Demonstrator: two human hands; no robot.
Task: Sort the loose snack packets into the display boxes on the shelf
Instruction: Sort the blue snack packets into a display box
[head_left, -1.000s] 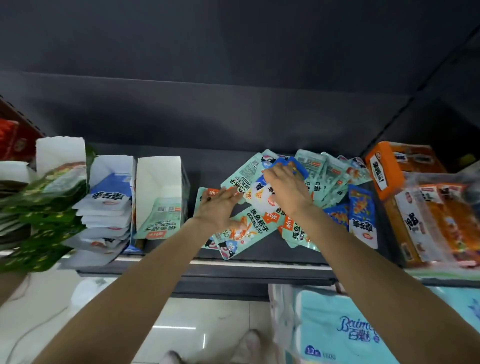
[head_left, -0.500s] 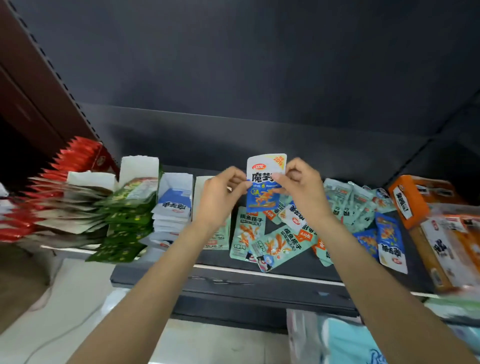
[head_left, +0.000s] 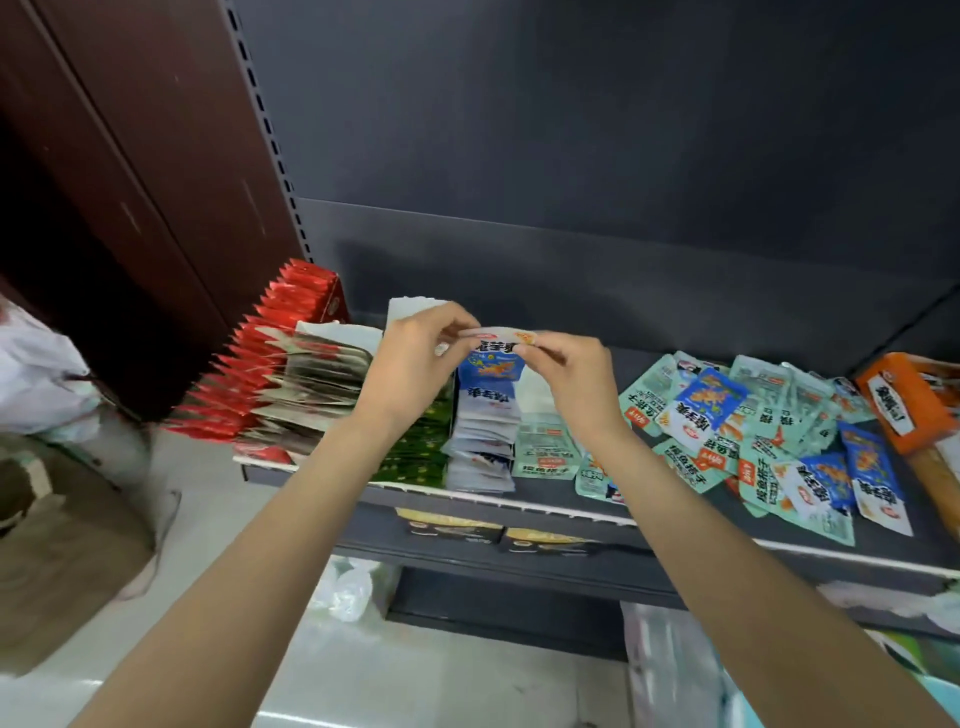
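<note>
Both hands (head_left: 498, 364) carried blue packet (head_left: 493, 364) left, above blue stack (head_left: 485, 436).

I see a dark shelf (head_left: 675, 512) with a pale front edge. Under my left hand (head_left: 410, 358) stand rows of red packets (head_left: 280, 332), grey-brown packets (head_left: 311, 379) and green packets (head_left: 415, 447). Below my right hand (head_left: 576, 379) sit white-and-blue packets (head_left: 483, 441) and a mint box (head_left: 545, 447). Right of that hand, loose mint and blue packets (head_left: 769, 447) lie scattered, then an orange box (head_left: 904, 405).
</note>
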